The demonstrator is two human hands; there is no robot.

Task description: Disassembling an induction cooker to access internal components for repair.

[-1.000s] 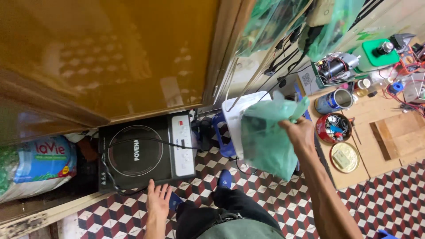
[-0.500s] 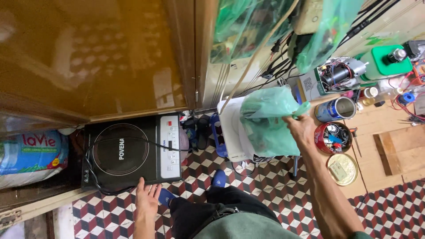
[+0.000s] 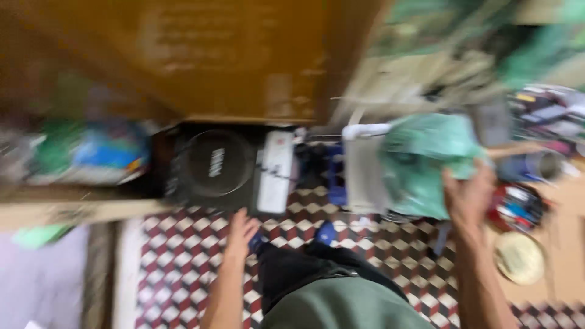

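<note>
Nearest, the left hand [image 3: 241,228] hangs with fingers loosely spread over the checkered floor [image 3: 183,256], holding nothing, just short of the black induction cooker [image 3: 222,167]. Further out, the right hand [image 3: 468,196] grips a crumpled, pale green plastic bag [image 3: 426,161], bunched at its right edge and bulging leftward from the fist against a white stool [image 3: 362,164]. Compared with half a second ago, everything is badly blurred and the bag sits lower.
</note>
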